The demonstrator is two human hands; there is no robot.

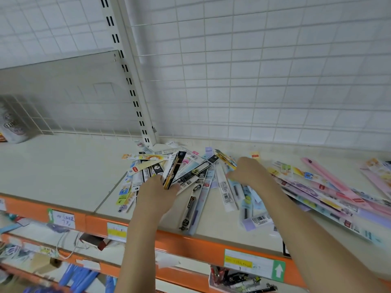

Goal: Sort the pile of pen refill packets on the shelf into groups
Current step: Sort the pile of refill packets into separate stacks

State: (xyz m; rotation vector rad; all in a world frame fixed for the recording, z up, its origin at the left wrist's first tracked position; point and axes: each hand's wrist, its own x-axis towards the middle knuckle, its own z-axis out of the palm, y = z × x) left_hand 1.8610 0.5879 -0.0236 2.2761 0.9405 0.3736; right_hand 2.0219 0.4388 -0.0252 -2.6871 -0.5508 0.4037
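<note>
Refill packets point(196, 178) piled between hands; left fingers point(169, 188) pinch several, right fingers point(230, 176) curled, grasp unclear

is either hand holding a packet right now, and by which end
The left hand pinches a few black and yellow packets by their near ends. The right hand reaches into the pile; any hold there cannot be told.

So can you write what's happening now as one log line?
left hand: grips black-and-yellow refill packet | right hand: on pile of pen refill packets | cream shelf: sorting not finished
</note>
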